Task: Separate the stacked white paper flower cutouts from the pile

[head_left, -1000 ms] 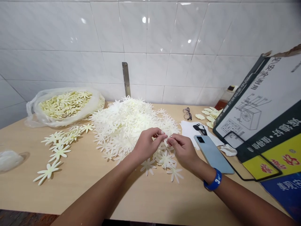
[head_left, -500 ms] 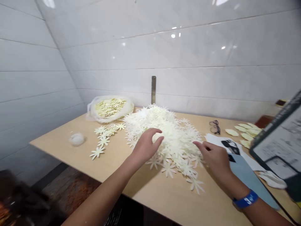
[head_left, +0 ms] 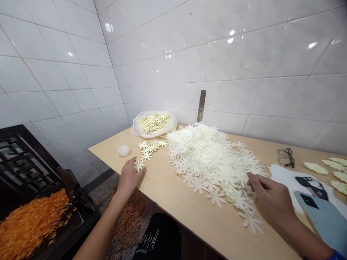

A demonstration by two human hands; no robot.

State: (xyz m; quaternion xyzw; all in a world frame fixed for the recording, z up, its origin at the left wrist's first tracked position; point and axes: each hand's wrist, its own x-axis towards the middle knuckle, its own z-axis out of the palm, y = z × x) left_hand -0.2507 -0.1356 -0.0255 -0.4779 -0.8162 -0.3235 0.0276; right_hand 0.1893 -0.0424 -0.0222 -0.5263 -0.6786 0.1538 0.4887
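Observation:
A large heap of cream flower-shaped cutouts (head_left: 214,162) lies on the pale wooden table (head_left: 111,148). My left hand (head_left: 129,177) is at the table's near edge, with a single cutout flower (head_left: 138,165) at its fingertips. A short row of similar flowers (head_left: 149,148) lies just beyond that hand. My right hand (head_left: 267,193) is at the heap's near right edge, its fingers and thumb among the petals. I cannot tell whether it grips one.
A plastic bag of yellower flowers (head_left: 154,122) stands at the back, by a metal wall bracket (head_left: 201,106). To the right lie glasses (head_left: 286,157), white paper (head_left: 282,177), leaf cutouts (head_left: 332,169) and a phone (head_left: 322,216). Below the table's left edge is a dark tray of orange shreds (head_left: 29,224).
The view has swung left. My left hand has moved from the heap to the table's near edge, now with a flower at its fingertips. My right hand has shifted to the heap's right edge.

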